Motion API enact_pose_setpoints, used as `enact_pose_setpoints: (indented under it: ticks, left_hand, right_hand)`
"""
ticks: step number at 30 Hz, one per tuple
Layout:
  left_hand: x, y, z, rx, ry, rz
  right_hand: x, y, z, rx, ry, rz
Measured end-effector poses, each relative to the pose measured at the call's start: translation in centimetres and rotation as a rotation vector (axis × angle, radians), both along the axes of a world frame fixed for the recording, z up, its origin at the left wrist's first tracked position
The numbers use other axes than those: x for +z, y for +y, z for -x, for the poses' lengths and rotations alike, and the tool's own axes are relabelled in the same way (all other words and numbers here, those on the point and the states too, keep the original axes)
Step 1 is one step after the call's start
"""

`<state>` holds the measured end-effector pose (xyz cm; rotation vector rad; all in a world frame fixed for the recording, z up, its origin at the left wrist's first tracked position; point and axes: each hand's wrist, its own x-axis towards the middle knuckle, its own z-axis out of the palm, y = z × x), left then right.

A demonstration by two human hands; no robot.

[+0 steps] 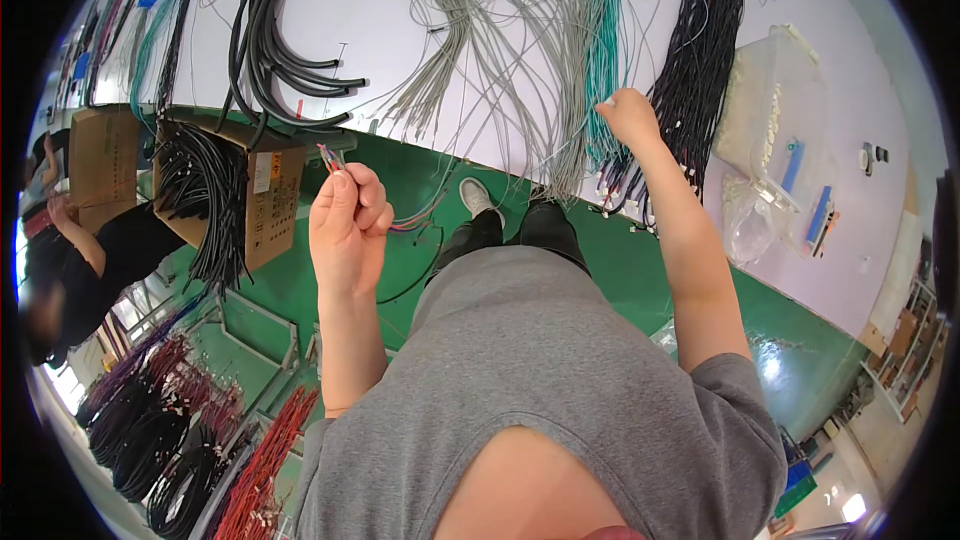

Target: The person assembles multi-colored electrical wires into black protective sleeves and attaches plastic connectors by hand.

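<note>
My left hand (pixel 348 220) is raised in front of the table edge, its thumb and fingers closed on a few thin wires (pixel 329 158) whose coloured ends stick up past the fingertips. Pinkish and grey wires (pixel 415 221) trail out on the other side of that hand. Over the table, my right hand (pixel 632 120) is closed at the side of a teal wire bundle (pixel 604 50). Something small and pale shows at its fingertips, too small to name. Left of the teal bundle spreads a large bunch of grey wires (pixel 470 20); black wires with white connectors (pixel 700 50) lie to the right.
Thick black tubes (pixel 262 35) curve across the table's left part. Below them stands a cardboard box (pixel 275 205) of black cables. A clear plastic bin (pixel 765 105) of small pale parts is at right. Another person (pixel 75 250) is at far left, near hanging cable bundles (pixel 150 430).
</note>
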<state>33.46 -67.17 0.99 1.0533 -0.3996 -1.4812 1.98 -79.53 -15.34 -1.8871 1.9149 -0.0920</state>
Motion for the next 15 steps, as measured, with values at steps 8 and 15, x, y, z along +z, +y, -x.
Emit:
enact_pose_setpoints:
  ticks: [8, 15]
  left_hand:
    - [0.3, -0.4, -0.6, -0.062, -0.036, 0.106]
    - [2.8, 0.1, -5.8, 0.082, -0.099, 0.208]
  right_hand:
    - [0.8, 0.0, 2.5, -0.513, -0.770, -0.411]
    - [2.8, 0.6, 4.4, -0.138, -0.166, 0.126]
